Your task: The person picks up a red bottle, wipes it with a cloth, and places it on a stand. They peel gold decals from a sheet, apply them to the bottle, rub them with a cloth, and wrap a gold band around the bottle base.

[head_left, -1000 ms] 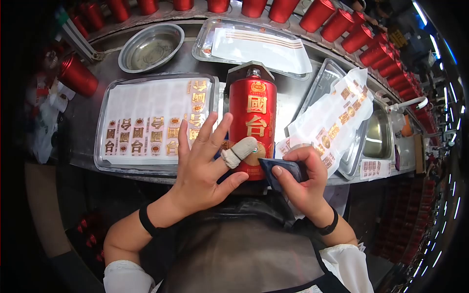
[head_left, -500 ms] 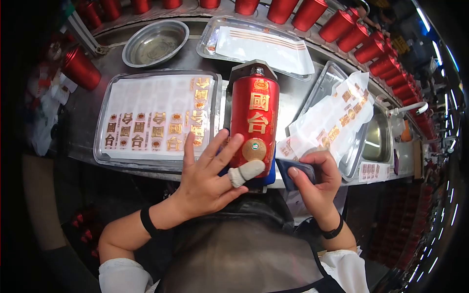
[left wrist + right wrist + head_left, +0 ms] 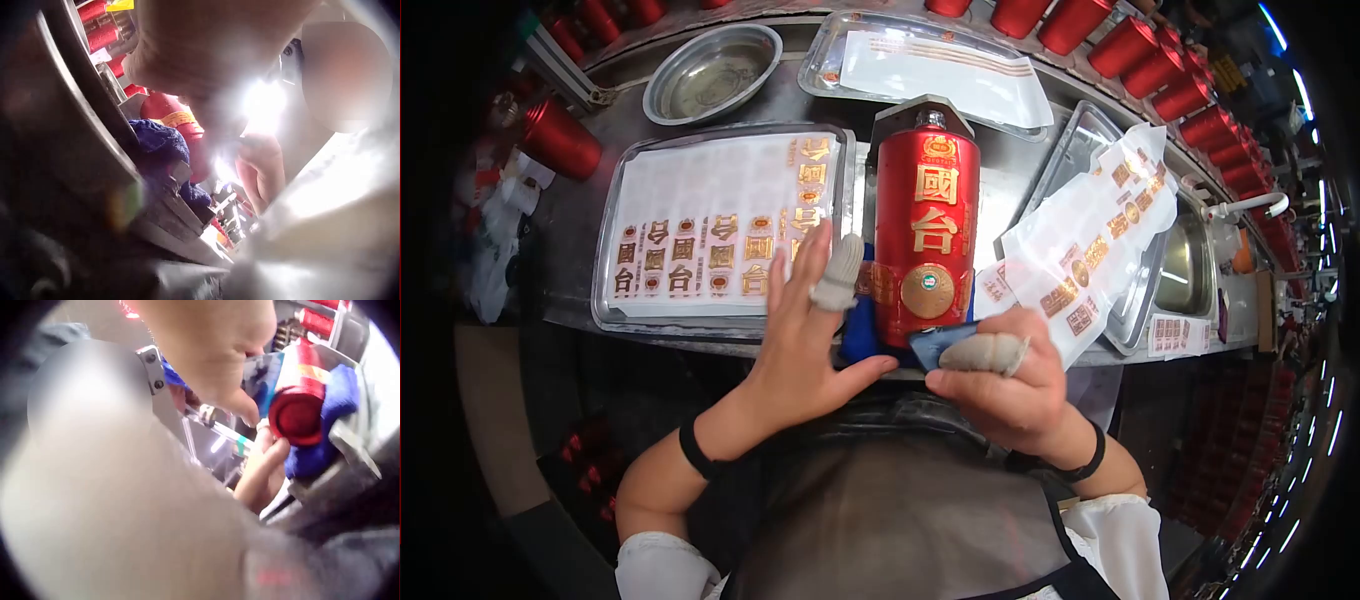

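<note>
At the lower end of the red bottle (image 3: 927, 240), the right hand (image 3: 1012, 388) has a closed grip on a flat blue scraper (image 3: 932, 346), thumb against curled fingers. Left of this grip, the left hand (image 3: 798, 330) is open, fingers extended, and holds nothing. The bottle lies between the hands and beyond the right grip, base toward the person, on a blue cloth (image 3: 859, 335). A label sheet (image 3: 1040, 245) lies beyond and to the right of the right grip.

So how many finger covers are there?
2: one finger cover on the left hand's index finger, another on a finger of the right hand. More may be hidden among its curled fingers.
</note>
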The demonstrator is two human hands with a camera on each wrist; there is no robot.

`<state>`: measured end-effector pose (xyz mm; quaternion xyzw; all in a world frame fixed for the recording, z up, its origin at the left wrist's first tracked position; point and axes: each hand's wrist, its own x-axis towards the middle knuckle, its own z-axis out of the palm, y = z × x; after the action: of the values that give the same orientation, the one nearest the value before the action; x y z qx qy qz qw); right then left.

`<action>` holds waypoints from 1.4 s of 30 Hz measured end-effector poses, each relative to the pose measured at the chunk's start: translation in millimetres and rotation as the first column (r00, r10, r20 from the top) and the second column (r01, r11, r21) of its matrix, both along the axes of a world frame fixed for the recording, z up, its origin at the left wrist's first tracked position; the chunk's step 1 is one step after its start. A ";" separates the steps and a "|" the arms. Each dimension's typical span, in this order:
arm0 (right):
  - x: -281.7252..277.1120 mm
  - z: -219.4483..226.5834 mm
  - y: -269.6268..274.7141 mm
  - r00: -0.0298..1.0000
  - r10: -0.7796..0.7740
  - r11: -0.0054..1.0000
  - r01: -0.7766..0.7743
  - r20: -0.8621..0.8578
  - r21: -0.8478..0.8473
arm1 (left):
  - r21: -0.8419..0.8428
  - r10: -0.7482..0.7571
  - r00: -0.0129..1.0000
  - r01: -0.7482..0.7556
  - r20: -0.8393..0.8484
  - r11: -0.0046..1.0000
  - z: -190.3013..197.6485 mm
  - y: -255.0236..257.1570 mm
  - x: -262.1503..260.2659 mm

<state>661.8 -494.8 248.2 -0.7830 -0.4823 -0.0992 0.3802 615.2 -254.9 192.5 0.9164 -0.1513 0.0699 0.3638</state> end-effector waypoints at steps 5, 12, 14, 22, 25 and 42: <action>-22.4 -12.8 -35.0 0.586 -0.162 0.913 0.395 -0.794 0.106 | -0.165 -0.067 0.996 0.074 0.050 0.984 -9.0 -19.1 34.6; -10.7 -28.0 -22.5 -0.365 0.260 0.962 0.176 -0.894 0.207 | -0.285 0.030 0.998 -0.015 0.047 0.959 25.3 -22.4 31.0; -8.2 -27.4 -16.4 -0.473 0.230 0.967 0.012 -0.850 0.255 | -0.240 0.016 0.993 0.013 0.117 0.971 37.1 -22.7 32.8; 24.8 -16.5 -53.1 0.109 0.015 0.993 0.118 -0.994 0.028 | -0.115 -0.065 0.993 0.075 0.094 0.990 19.3 -29.3 24.3; 21.1 -29.7 -31.9 0.257 -0.130 0.921 0.390 -0.958 -0.020 | -0.456 0.020 0.970 -0.133 -0.243 0.880 9.4 -22.8 23.9; 30.4 -42.3 -1.7 0.476 -0.151 0.920 0.388 -0.866 0.052 | -0.735 -0.168 0.884 -0.243 -0.437 0.633 0.5 -29.9 31.6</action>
<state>692.2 -496.5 205.8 -0.7444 -0.0890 0.1779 0.6374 646.8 -284.8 192.9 0.6626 0.0053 -0.0863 0.7439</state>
